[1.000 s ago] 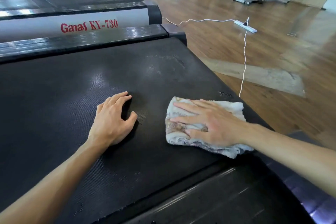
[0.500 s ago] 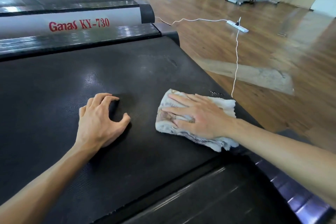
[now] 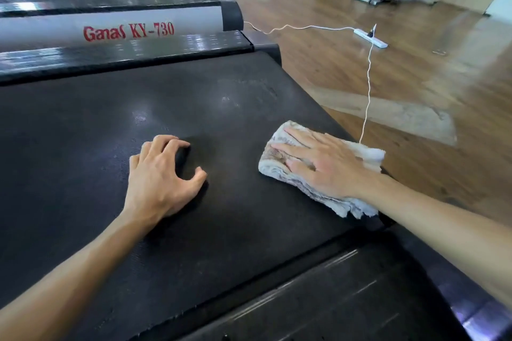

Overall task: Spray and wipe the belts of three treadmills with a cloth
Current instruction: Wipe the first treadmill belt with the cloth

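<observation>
The right hand (image 3: 321,167) lies flat, fingers straight, pressing the folded cloth (image 3: 318,171) at the belt's (image 3: 110,130) three-o'clock edge, the left hand (image 3: 163,177) braced on curled fingertips holding nothing; soft and light, the cloth likely bunches unless palmed centrally.

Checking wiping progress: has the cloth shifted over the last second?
Yes, slightly. The cloth under the right hand slid toward the belt's right edge; its far corner now reaches past the white cable's lower end.

The right hand (image 3: 327,169) presses a folded cloth (image 3: 279,171) flat on the black belt (image 3: 221,230); the left hand (image 3: 160,180) rests beside it, fingers (image 3: 166,144) curled.
</observation>
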The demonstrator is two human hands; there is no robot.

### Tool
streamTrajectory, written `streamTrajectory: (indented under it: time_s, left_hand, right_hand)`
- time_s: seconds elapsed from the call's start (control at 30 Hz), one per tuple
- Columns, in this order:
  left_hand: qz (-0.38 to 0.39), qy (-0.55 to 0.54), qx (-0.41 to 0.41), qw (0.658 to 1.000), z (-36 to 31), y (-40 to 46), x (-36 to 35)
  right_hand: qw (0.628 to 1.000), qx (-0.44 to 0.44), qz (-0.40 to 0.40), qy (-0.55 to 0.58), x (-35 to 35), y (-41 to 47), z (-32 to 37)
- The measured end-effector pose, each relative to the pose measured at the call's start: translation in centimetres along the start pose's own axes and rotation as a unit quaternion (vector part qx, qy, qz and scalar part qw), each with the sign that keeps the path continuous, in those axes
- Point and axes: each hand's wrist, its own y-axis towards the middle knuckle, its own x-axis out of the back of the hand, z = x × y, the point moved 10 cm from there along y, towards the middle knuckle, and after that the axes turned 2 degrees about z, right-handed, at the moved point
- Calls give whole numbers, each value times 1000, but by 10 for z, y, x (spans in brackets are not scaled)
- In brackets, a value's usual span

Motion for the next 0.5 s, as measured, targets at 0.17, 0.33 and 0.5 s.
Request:
streamTrajectory:
  time_s: [0.17, 0.33, 0.5]
  left_hand:
    - [-2, 6, -5, 1000, 0, 0, -1]
    - [-1, 9, -3, 1000, 1, 0, -1]
    - [5, -2, -6, 1000, -2, 0, -2]
  right_hand:
    - [995, 99, 6, -21, -11, -17, 57]
    - [995, 98, 16, -6, -6, -34, 17]
    - [1000, 18, 11, -5, -1, 7, 6]
